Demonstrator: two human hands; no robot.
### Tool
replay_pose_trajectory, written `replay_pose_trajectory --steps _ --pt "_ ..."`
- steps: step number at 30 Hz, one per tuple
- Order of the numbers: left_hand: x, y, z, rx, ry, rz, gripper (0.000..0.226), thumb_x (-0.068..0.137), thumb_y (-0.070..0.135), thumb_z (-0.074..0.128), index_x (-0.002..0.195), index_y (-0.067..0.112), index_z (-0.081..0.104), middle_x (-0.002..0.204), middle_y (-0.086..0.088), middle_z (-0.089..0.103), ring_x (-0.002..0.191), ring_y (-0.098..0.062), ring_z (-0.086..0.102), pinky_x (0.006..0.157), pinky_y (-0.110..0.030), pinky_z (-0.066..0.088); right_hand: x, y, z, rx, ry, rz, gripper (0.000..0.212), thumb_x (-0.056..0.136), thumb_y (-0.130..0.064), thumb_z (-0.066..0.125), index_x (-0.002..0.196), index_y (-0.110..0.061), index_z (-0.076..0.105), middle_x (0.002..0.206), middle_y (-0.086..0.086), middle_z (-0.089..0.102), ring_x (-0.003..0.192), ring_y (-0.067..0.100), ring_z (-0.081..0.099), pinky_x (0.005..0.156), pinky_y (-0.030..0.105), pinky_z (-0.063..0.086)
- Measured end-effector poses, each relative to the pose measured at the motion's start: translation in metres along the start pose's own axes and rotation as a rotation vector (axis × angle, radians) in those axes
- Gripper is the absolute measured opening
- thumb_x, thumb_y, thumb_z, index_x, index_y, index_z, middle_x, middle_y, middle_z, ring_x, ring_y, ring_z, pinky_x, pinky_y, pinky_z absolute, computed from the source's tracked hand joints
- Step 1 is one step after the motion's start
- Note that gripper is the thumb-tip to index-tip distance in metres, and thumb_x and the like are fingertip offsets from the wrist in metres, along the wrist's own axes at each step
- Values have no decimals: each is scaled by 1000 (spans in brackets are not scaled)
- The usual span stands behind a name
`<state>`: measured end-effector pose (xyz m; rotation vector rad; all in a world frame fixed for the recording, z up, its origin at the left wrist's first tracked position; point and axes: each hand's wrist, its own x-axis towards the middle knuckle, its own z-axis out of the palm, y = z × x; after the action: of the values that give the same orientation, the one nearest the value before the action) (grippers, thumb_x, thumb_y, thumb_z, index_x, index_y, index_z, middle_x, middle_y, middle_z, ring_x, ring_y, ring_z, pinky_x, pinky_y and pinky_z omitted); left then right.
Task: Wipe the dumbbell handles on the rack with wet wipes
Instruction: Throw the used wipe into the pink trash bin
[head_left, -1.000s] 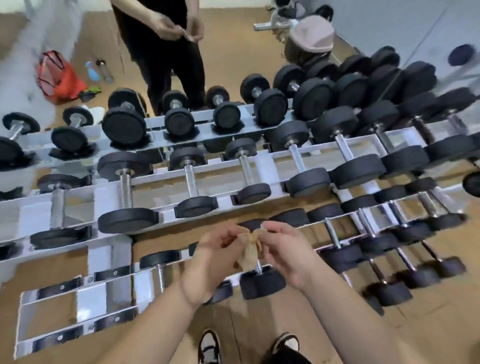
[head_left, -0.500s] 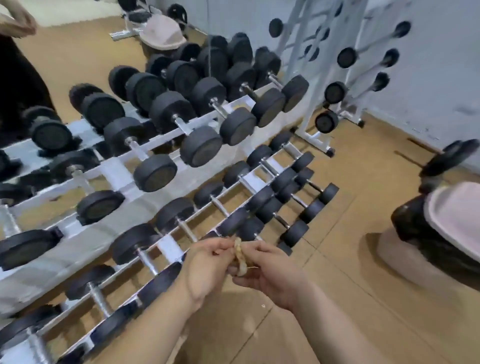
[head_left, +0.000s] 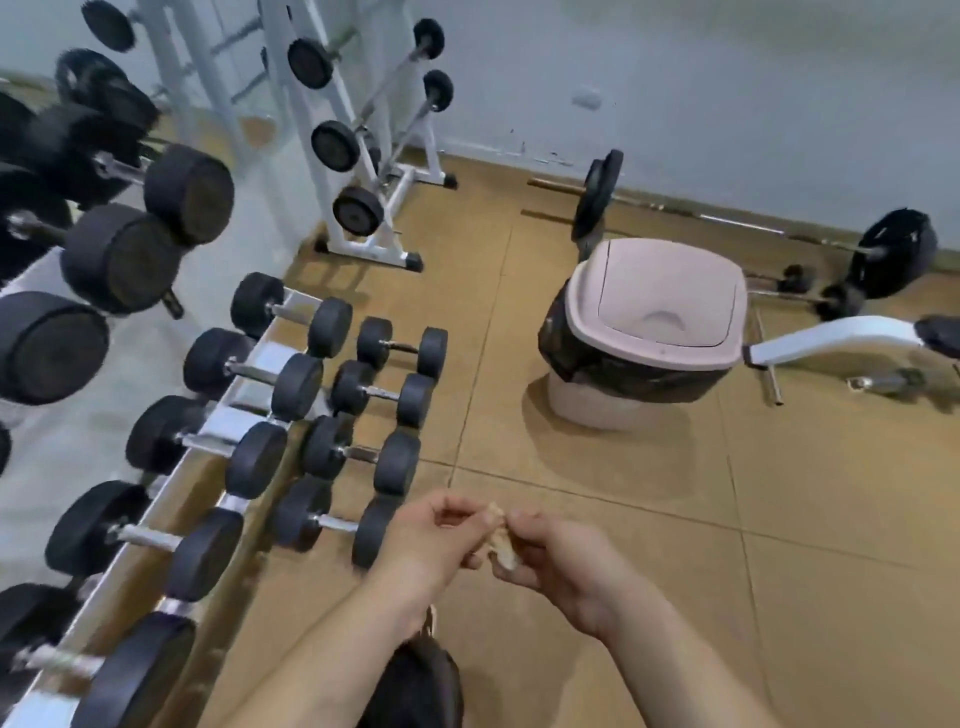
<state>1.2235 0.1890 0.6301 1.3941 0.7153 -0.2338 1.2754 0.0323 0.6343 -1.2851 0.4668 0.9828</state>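
Note:
A small crumpled, soiled wet wipe (head_left: 498, 540) is pinched between my left hand (head_left: 431, 545) and my right hand (head_left: 556, 566), low in the middle of the view above the floor. The white dumbbell rack (head_left: 234, 410) runs along the left side, carrying black dumbbells with steel handles (head_left: 244, 371). Several small dumbbells (head_left: 374, 389) lie on the floor just right of the rack's lowest rail, close to my left hand.
A pink swing-lid bin (head_left: 654, 306) with a dark liner stands on the tan floor to the right. A white barbell stand (head_left: 363, 156) sits at the back, a loaded barbell (head_left: 597, 197) lies by the wall, and a white bench leg (head_left: 831, 338) is at far right.
The view has swung right, away from the rack, so the bin now sits ahead. Both hands kept hold of the wipe, which looks more bunched up.

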Motion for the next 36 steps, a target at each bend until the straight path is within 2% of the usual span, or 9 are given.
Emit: replay_pose_trajectory --steps 4,9,13,19,22,26,28,30,36 --pt "51 34 31 34 -30 -5 3 92 6 75 94 8 75 79 -10 75 62 -19 67 64 -30 59 32 -51 -22 22 -54 45 18 102 -16 64 110 -7 78 85 5 76 81 21 71 103 48 56" --pt "143 97 86 65 -170 -61 19 102 7 61 105 16 78 91 -4 80 82 -17 78 81 -30 63 98 -135 -75 18 70 36 34 89 -16 81 120 -4 72 90 10 74 78 19 71 84 38 62" --pt "211 144 134 162 -286 -70 30 102 3 52 118 21 71 101 5 80 95 -12 76 91 -36 62 141 -199 -119 10 250 -27 36 90 -10 78 123 1 68 91 13 75 68 18 65 71 34 61" --pt "296 208 221 397 -326 -11 28 96 10 63 115 29 69 101 6 75 94 -16 70 81 -25 60 191 -303 -211 32 521 -141 21 90 -25 81 107 -13 75 95 8 77 87 25 69 85 45 62" --pt "352 227 271 460 -307 -17 22 97 12 59 111 26 69 100 0 74 93 -21 71 78 -30 60 229 -357 -268 -76 617 -182 23 88 -27 80 100 -10 71 98 8 73 93 27 66 86 47 60" --pt "449 232 348 617 -278 12 20 97 14 55 107 24 69 96 3 70 84 -13 66 72 -26 53 303 -423 -360 -364 613 -201 17 88 -23 71 87 -9 61 83 7 58 76 21 54 69 34 44" --pt "494 235 375 757 -258 26 27 98 16 54 121 19 66 109 -2 69 98 -18 67 88 -30 56 338 -446 -394 -500 606 -218 21 91 -24 68 91 -3 62 79 5 58 71 20 54 62 32 42" --pt "537 241 404 900 -260 12 33 99 13 51 130 15 62 127 -7 65 113 -25 63 98 -32 53 379 -461 -428 -645 566 -191 22 91 -29 67 91 -6 65 78 4 65 74 21 60 66 33 46" --pt "642 250 475 1207 -440 86 59 101 20 49 158 16 35 163 -2 33 146 -24 37 120 -35 33 467 -477 -491 -917 354 -18 19 94 -31 62 91 -13 61 85 6 66 80 24 61 66 34 44"
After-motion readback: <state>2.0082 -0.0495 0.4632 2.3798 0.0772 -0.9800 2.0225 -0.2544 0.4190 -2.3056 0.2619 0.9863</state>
